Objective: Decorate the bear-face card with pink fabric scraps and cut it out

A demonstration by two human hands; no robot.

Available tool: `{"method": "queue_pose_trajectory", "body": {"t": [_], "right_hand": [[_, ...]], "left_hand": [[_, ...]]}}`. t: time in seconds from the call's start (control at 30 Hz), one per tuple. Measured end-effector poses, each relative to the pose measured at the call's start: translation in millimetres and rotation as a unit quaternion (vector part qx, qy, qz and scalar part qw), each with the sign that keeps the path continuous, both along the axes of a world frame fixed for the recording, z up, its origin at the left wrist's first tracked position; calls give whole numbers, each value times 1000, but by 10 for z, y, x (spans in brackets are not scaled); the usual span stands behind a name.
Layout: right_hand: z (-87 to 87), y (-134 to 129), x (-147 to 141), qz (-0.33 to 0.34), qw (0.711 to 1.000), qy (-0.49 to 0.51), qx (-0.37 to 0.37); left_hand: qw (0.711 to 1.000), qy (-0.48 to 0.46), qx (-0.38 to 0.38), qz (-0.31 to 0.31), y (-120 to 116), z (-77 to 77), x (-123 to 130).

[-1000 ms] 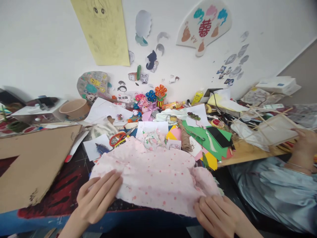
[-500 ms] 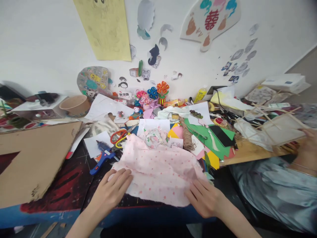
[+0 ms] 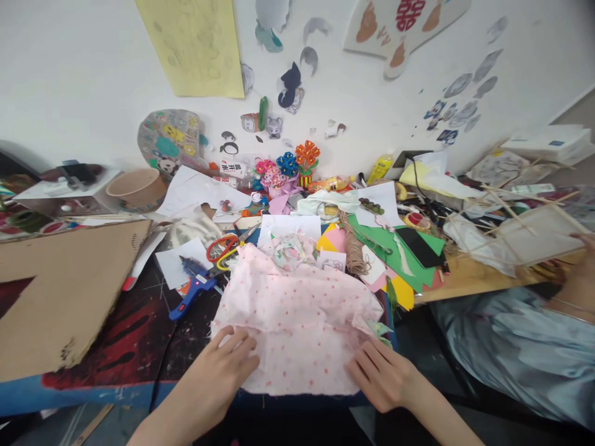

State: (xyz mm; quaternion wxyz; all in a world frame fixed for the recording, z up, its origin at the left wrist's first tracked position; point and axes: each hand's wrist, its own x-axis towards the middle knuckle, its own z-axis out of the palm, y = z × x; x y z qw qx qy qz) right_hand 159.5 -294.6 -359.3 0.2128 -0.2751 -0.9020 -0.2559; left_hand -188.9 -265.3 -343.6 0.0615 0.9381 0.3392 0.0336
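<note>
Pink dotted cloth [image 3: 297, 310] lies spread and partly folded at the table's front edge, its lower border reaching that edge. On its left side rests my left hand [image 3: 232, 359], fingers curled against the cloth. My right hand [image 3: 379, 371] is at the right side, its fingers pressed together on the cloth; the fingertips partly sink into its folds. A blue glue gun [image 3: 193, 294] and scissors with red and yellow handles [image 3: 225, 251] lie to the left. Behind the cloth is a bundle of floral fabric [image 3: 292, 251].
Cardboard [image 3: 69, 291] covers the left side. Twine [image 3: 356, 254], green paper [image 3: 418, 266] and a black phone [image 3: 421, 248] are on the right. Crochet flowers [image 3: 307, 158] stand at the back. Another person's hand [image 3: 579, 272] touches a wooden-stick frame at far right.
The cloth's front part is smoother and reaches nearer the table edge. My left hand has shifted slightly down and right, its fingers more curled. The view has tilted downward a little.
</note>
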Motion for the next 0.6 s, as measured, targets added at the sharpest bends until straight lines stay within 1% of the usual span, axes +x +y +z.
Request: {"method": "queue_pose_trajectory", "body": {"t": [0.07, 0.13, 0.2, 0.23, 0.3, 0.37, 0.47, 0.6], "right_hand": [[-3, -7, -14, -1, 1000, -7, -9], [4, -8, -20, -8, 1000, -12, -17], [21, -5, -19, -13, 1000, -14, -19], [31, -2, -18, -14, 1000, -14, -18], [55, 4, -16, -14, 1000, -17, -15], [81, 9, -17, -15, 999, -25, -15], [109, 9, -16, -17, 999, -36, -12], [104, -1, -3, -26, 999, -38, -9]], "left_hand": [[999, -32, -42, -11, -39, 89, 104], [994, -80, -64, -38, -50, 169, 236], [988, -126, -64, -59, -36, 216, 387], [985, -150, -58, -59, -26, 220, 464], [976, -205, -52, -47, -7, 188, 615], [967, -242, -69, -42, 4, 114, 748], [966, -238, -91, -51, 16, -11, 893], [972, -208, -85, -62, 43, -109, 970]]}}
